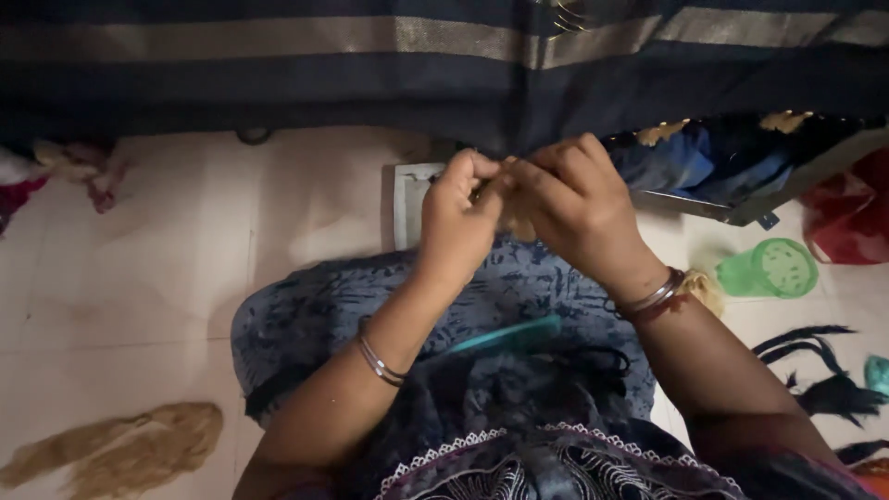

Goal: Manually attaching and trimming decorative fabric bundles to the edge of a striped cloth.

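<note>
A green cup, black hair strands and a tan fibre bundle lay about the floor; a teal comb rested across the lap. Left hand and right hand met at the hem of the dark striped cloth, fingertips pressed together pinching a pale tuft. The tuft was mostly hidden behind the fingers, dim and hard to make out.

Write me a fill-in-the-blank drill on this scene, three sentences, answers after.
1. Both hands, left hand and right hand, meet at the edge of a dark ____ with golden stripes.
2. A teal ____ lies on the person's lap.
3. The green cup lies on the floor to the person's ____.

Missing words: cloth; comb; right
</note>
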